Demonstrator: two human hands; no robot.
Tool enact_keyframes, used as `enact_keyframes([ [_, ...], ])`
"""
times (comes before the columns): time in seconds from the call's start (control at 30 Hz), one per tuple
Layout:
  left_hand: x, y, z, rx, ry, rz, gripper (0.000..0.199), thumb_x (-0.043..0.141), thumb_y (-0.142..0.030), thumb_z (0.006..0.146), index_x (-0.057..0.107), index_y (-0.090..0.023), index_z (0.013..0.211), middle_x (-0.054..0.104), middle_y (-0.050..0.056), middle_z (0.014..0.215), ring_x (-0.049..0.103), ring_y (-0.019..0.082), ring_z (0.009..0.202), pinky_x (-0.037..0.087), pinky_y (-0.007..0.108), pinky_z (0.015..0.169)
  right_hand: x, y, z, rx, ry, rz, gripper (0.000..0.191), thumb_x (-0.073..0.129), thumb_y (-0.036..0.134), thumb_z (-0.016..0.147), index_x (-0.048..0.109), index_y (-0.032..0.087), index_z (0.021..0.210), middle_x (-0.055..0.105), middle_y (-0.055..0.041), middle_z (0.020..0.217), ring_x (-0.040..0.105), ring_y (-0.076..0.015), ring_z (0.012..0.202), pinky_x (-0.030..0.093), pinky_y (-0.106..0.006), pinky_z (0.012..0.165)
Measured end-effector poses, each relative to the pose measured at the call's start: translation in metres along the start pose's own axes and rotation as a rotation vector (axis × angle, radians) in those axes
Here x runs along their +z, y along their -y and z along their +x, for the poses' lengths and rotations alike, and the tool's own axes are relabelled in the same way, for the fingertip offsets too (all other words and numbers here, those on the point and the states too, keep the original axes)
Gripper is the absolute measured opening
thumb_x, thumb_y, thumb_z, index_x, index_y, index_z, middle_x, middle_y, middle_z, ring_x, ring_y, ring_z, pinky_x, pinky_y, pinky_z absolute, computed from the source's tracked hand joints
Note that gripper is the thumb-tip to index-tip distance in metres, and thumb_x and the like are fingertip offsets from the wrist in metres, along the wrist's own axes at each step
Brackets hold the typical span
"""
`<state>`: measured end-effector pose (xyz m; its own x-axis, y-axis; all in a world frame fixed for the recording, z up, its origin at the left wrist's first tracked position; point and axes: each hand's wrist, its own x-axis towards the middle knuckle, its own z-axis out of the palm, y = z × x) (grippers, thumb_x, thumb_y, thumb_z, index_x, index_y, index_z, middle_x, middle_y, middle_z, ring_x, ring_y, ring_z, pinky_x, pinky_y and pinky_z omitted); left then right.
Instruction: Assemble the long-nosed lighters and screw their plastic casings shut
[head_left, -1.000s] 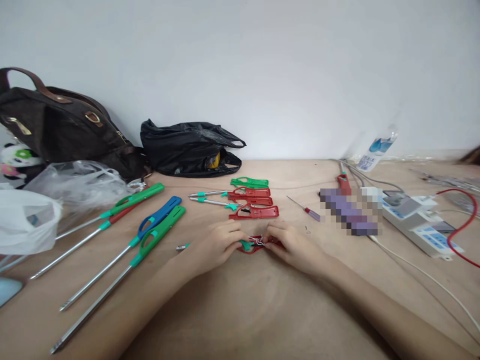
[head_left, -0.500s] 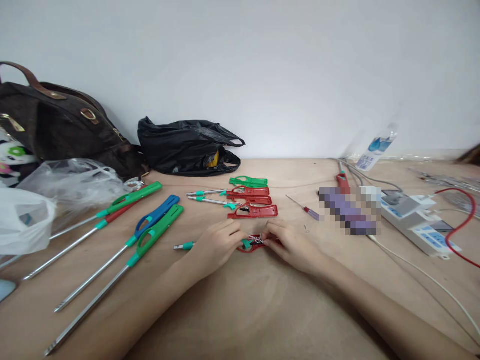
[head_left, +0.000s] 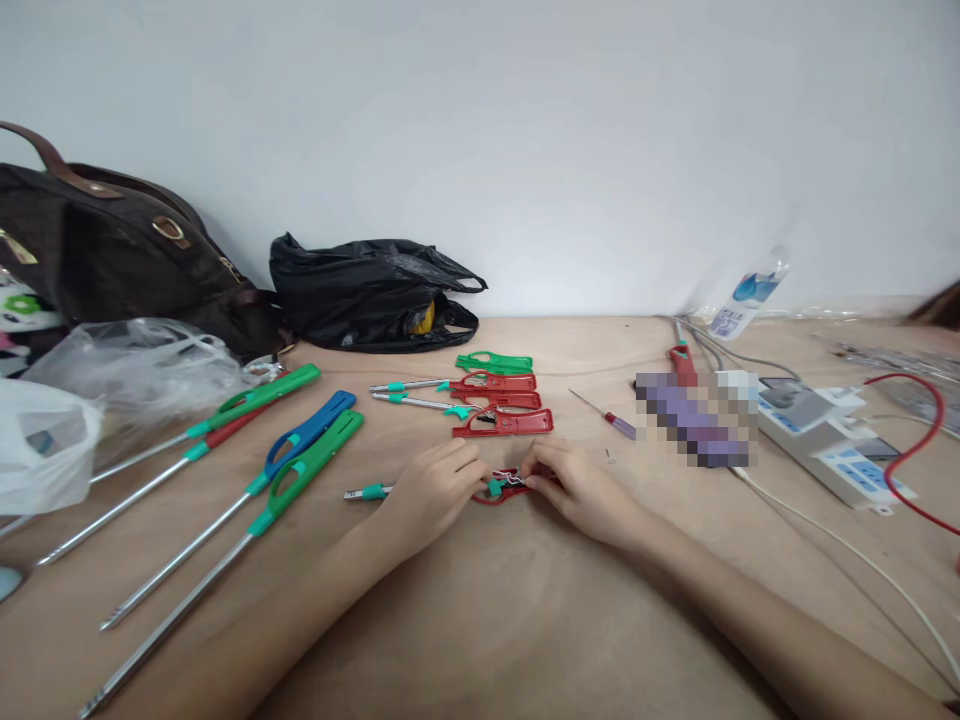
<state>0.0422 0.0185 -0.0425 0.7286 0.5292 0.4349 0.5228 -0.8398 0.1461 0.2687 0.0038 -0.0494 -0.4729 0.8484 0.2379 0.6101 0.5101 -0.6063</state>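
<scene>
Two bare hands meet over an opened red plastic lighter casing with a green trigger and thin pale wires (head_left: 507, 492), lying on a light brown tabletop (head_left: 480, 620), near the centre of the view. The left hand (head_left: 439, 487) comes in from the left, fingers curled close together, their tips at the casing's left end; whether they pinch it is hidden. A metal tube with a green collar (head_left: 367, 493) pokes out on that hand's far left side. The right hand (head_left: 577, 490) has thumb and forefinger bent nearly together at the wires, at the right part of the casing; the exact grip is too small to tell.

Just beyond the hands lie opened red lighter casings (head_left: 517, 422) and a green plastic casing half (head_left: 510, 365). To their right is a thin screwdriver with a purple and red handle (head_left: 620, 427). Assembled long-necked lighters in green, blue and red (head_left: 319, 462) lie at the left, tubes pointing toward the lower left.
</scene>
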Motion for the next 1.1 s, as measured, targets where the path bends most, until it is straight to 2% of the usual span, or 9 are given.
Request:
enact_keyframes([
  [0.4,0.005,0.002,-0.001,-0.049,-0.044,-0.048,0.028,0.04,-0.015,0.098,0.06,-0.016,0.078,0.06,0.004,0.075,0.052,0.017,0.07,0.04,0.027,0.061,0.001,-0.001,0.001,0.027,-0.007,0.053,0.016,0.051,0.004,0.086,0.055,0.019,0.082,0.062,-0.0031,0.083,0.057,-0.018,0.083,0.045,-0.03,0.073],
  [0.73,0.009,-0.002,0.0,-0.062,-0.033,-0.09,0.029,0.038,-0.015,0.098,0.059,-0.016,0.078,0.058,0.004,0.076,0.052,0.017,0.072,0.041,0.027,0.064,0.003,-0.002,0.0,0.014,-0.009,0.063,0.015,0.05,0.006,0.086,0.055,0.019,0.082,0.062,-0.0034,0.084,0.057,-0.019,0.085,0.046,-0.032,0.075],
  [1.1,0.01,0.0,0.001,-0.014,-0.031,-0.026,0.014,0.05,-0.012,0.093,0.059,-0.017,0.083,0.06,0.004,0.085,0.051,0.018,0.079,0.042,0.029,0.069,0.005,-0.001,0.001,0.015,-0.034,0.086,0.018,0.051,0.003,0.085,0.053,0.019,0.079,0.06,-0.0027,0.08,0.054,-0.0178,0.08,0.043,-0.032,0.073],
])
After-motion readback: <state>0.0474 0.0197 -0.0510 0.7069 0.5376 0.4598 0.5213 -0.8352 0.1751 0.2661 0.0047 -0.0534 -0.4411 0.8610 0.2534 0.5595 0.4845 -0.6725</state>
